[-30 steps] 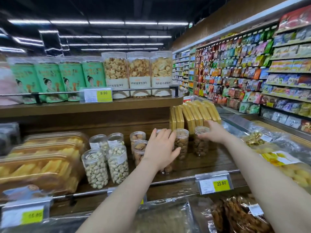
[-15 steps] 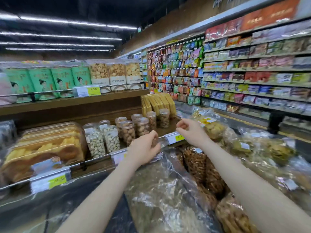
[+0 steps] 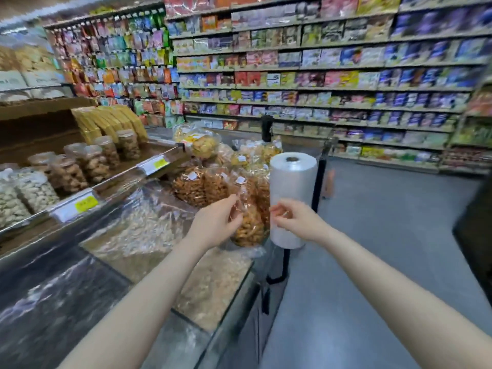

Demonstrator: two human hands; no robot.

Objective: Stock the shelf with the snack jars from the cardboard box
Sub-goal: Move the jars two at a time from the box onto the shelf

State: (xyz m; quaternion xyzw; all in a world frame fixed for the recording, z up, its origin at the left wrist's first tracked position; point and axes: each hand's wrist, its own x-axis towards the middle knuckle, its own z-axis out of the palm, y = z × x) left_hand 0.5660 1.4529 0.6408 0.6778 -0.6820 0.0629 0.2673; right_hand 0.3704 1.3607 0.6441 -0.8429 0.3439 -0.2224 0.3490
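Observation:
Several clear snack jars of nuts and cookies (image 3: pixel 93 161) stand in rows on the wooden shelf (image 3: pixel 119 178) at the left, with pistachio jars (image 3: pixel 34 190) nearest me. My left hand (image 3: pixel 215 222) hovers in front of a bag of fried snacks (image 3: pixel 250 227), fingers loosely curled and holding nothing. My right hand (image 3: pixel 295 219) is just right of it, in front of a roll of plastic bags (image 3: pixel 292 182), also holding nothing. Both hands are well away from the jars. No cardboard box is in view.
Glass-covered bulk bins (image 3: pixel 138 235) run below the shelf. Bagged fried snacks (image 3: pixel 202 185) are heaped at the counter's end. Yellow packs (image 3: pixel 106 121) stand behind the jars. A grey aisle floor (image 3: pixel 386 249) lies to the right, with long stocked wall shelves (image 3: pixel 346 83) beyond.
Both hands have pulled back from the jars on the shelf with nothing in them. My view has swung right, toward the aisle and the bag roll.

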